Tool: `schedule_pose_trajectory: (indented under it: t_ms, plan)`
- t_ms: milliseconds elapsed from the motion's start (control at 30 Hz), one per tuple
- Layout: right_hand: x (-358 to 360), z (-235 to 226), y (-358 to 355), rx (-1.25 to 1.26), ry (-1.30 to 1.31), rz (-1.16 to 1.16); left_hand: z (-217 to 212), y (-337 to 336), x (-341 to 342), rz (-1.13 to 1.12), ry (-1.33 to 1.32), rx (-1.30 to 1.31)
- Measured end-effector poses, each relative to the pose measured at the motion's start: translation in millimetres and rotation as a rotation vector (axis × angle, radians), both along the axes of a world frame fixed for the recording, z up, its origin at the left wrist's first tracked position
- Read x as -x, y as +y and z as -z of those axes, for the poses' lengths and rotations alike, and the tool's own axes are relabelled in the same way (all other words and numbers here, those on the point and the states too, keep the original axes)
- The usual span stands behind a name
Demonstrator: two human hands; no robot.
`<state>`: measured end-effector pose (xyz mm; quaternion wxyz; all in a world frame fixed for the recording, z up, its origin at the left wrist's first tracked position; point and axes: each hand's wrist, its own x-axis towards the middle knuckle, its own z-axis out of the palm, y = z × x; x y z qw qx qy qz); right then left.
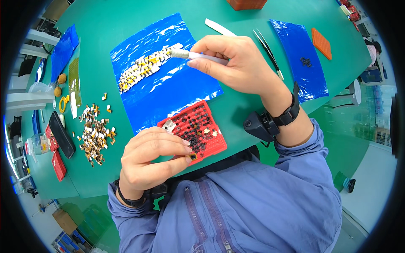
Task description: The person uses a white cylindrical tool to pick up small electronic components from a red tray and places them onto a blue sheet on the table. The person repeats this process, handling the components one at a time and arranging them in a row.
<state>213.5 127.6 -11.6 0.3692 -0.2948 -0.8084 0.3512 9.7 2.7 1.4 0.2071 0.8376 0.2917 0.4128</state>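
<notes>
My right hand pinches a white pen-like stick with a greyish blunt tip. That tip is over the far end of a band of small white-and-yellow parts, which lie in close rows on a blue glossy sheet. My left hand is closed at the near left corner of a red tray. A small yellow-edged piece shows at its fingertips. Many small black parts fill the tray, with a few pale pieces among them and a silvery piece at its left edge.
Left of the blue sheet lies a loose heap of small white-and-brown parts, beside a black pouch. Tweezers rest right of my right hand. Farther right are another blue sheet with black bits and an orange block.
</notes>
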Motion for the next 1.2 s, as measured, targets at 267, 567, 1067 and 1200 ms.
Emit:
schedule_pose_trajectory:
  t_ms: [267,567,1067,1200]
  plan:
    - [-1,-3,2,-0.010,-0.030,0.020,9,4,3,-0.114,0.069,0.131]
    - [-2,0,6,0.085,-0.017,0.031,12,21,19,-0.447,-0.054,0.397]
    - [-1,13,14,0.057,0.045,0.001,31,106,29,-0.551,0.469,0.244]
    - [-1,18,15,-0.011,0.087,-0.006,40,109,24,-0.560,0.488,0.224]
